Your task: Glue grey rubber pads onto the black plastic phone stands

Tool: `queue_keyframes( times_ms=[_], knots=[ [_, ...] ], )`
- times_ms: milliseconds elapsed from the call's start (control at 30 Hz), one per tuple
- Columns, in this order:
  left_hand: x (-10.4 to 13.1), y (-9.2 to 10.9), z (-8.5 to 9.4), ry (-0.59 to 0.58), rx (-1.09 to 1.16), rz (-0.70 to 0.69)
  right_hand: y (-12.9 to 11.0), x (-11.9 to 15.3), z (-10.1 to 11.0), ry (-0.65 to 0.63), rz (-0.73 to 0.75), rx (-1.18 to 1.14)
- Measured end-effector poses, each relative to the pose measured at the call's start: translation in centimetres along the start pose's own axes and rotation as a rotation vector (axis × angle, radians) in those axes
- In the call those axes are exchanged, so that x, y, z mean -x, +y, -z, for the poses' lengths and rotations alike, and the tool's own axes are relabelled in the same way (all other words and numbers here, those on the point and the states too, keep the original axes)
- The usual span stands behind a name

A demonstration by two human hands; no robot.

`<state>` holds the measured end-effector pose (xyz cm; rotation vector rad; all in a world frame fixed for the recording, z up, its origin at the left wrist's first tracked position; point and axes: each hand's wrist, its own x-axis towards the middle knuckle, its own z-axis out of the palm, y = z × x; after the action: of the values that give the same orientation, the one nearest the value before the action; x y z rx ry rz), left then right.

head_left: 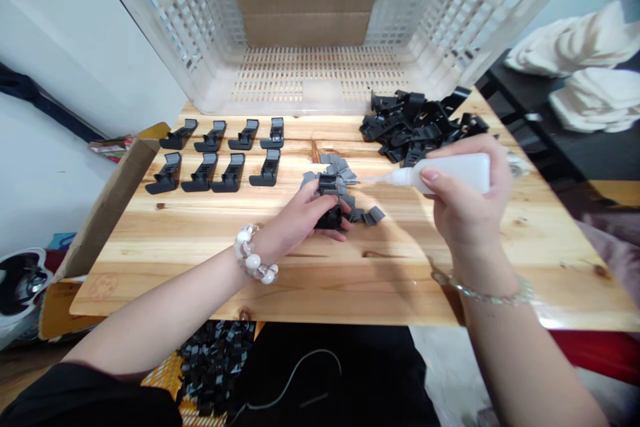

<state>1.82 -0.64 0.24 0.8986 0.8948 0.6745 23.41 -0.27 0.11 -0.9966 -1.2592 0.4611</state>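
Observation:
My left hand (313, 210) is closed around a black plastic bracket (329, 217), its fingers covering much of the part. In my right hand (470, 193) is a white squeeze bottle (457, 172), tilted on its side, with its thin nozzle pointing left towards the bracket. Whether the tip touches the bracket I cannot tell. Behind and beside my left hand lies a loose pile of small grey pads (340, 168). To the left, several black brackets (229, 173) stand in two rows, with grey pads on their upper ends.
A heap of black brackets (415, 123) lies at the table's back right. Behind the wooden table (320, 287) stands a white plastic crate (320, 90) with cardboard inside. An open cardboard box (105, 207) flanks the left edge. Below the front edge, an orange basket (167, 373) holds many dark parts.

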Motion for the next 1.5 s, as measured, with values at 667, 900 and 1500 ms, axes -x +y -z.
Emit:
queue_keyframes(
  times_ms=[667, 900, 1500],
  knots=[
    [-0.5, -0.9, 0.6, -0.039, -0.136, -0.078, -1.1, 0.0, -0.3, 0.004, -0.054, -0.136],
    [-0.4, -0.9, 0.5, -0.041, -0.158, -0.079, -1.5, -0.2, -0.2, 0.007, -0.107, -0.182],
    [-0.4, -0.7, 0.3, -0.029, -0.180, -0.068, -1.4, -0.4, -0.4, 0.020, -0.151, -0.279]
  ],
)
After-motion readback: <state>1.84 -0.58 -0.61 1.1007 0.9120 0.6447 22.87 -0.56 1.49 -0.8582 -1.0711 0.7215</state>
